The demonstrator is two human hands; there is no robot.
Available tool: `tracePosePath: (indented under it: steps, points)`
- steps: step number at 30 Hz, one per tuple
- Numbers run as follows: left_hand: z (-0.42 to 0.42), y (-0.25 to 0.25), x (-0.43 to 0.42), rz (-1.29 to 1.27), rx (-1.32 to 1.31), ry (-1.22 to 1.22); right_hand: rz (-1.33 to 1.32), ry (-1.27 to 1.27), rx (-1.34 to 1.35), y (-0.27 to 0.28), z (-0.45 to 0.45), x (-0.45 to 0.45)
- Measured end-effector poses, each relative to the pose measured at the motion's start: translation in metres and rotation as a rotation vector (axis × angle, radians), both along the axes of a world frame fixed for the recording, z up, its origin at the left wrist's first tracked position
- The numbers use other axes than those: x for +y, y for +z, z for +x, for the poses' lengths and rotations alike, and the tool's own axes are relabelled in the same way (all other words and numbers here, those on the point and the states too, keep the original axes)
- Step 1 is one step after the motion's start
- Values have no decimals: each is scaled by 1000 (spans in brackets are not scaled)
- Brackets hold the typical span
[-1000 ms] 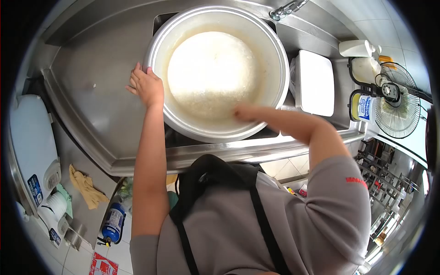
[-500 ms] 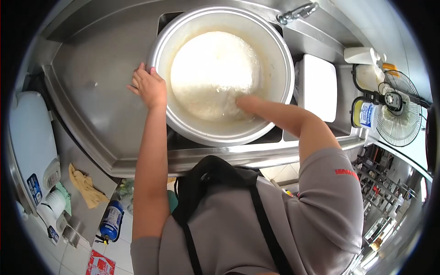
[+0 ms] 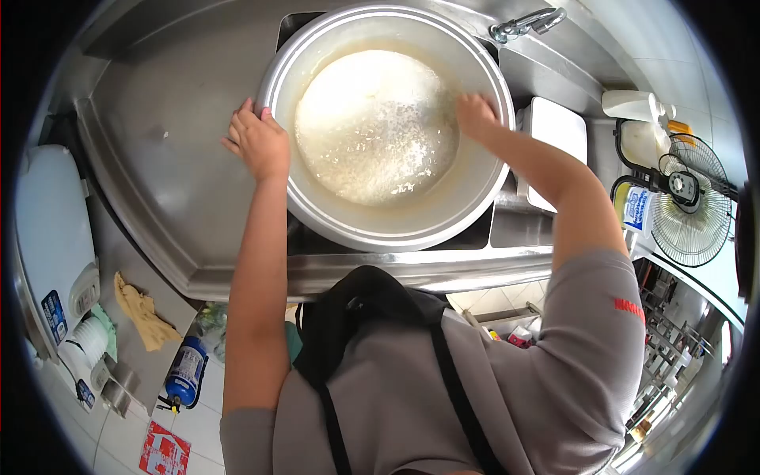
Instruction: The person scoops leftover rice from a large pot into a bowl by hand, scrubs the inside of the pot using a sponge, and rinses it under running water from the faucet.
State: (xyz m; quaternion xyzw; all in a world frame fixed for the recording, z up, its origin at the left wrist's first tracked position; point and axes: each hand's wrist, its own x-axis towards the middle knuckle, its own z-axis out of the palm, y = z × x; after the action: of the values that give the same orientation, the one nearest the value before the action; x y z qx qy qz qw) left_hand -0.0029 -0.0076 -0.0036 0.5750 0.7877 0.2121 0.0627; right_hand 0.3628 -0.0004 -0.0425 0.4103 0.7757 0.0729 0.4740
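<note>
- A pale plastic jug (image 3: 59, 226) with a dark blue label stands farthest left, at 8 o'clock from the pot.
- A yellowish cloth (image 3: 145, 311) lies crumpled on the side bench (image 3: 119, 257), also toward 8 o'clock.
- A red-and-white sign (image 3: 165, 450) shows on the floor tiles at 7 o'clock.
- The bare steel surface of the sink bench (image 3: 174, 190) spreads out at 9 o'clock.
- A blue fire extinguisher (image 3: 185, 370) stands at 7 o'clock, just beyond the cloth.
- The left hand (image 3: 260, 145) rests against the pot's outer rim at 9 o'clock, its fingers slightly apart; whether its grip clamps the rim cannot be told.
- The large metal pot (image 3: 388, 228) sits over the sink basin at 12 o'clock from the person, holding white rice-like grains (image 3: 376, 142) in cloudy water.
- The right hand (image 3: 477, 117) is inside the pot near the wall at 3 o'clock, fingers curled together; whether its grip encloses any grains is hidden.
- A chrome faucet (image 3: 526, 25) juts out at 2 o'clock.
- A white lidded box (image 3: 562, 146) sits at 3 o'clock, partly behind the right forearm.
- A white bottle (image 3: 628, 104) lies on its side, also at 3 o'clock.
- A fan (image 3: 690, 190) stands farthest right, between 3 and 4 o'clock.
</note>
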Motion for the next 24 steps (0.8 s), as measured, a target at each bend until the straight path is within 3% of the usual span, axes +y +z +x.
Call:
tracePosePath:
  steps: [2,5,7,9,11,14,16,17,19,21,22,23,24]
  points:
    - [0,-1,-1,6,-5,5,7,-469,102,10,-18,-46]
    - [1,-1,-2,-2,-2,7,-219,-691,502,-5,-5,-66]
    - [0,1,0,-13,-13,10,-311,-353,44,35,-33,-15]
    - [-1,2,2,13,5,1,46,-589,612,-33,13,35]
    - [1,2,0,17,2,-2,153,-438,778,-107,37,46]
    - [-2,-1,0,25,-4,1,226,-472,802,-93,11,13]
    - [1,2,-2,41,-10,0,269,-1464,782,-59,-40,-27]
    - [0,2,-3,27,-12,-1,155,-1257,781,-89,-45,-58]
    - [0,1,-1,16,-25,6,-39,-935,755,-96,-57,-86]
    - [0,1,1,15,-24,8,-222,-715,727,-41,-87,-79]
    - [-1,0,0,7,-20,3,-153,-1294,934,-44,-74,-68]
    - [-1,0,-1,4,-17,2,0,-1183,1040,-33,-68,-54]
    - [0,0,-1,5,-17,5,-84,-1368,953,-40,-50,-23]
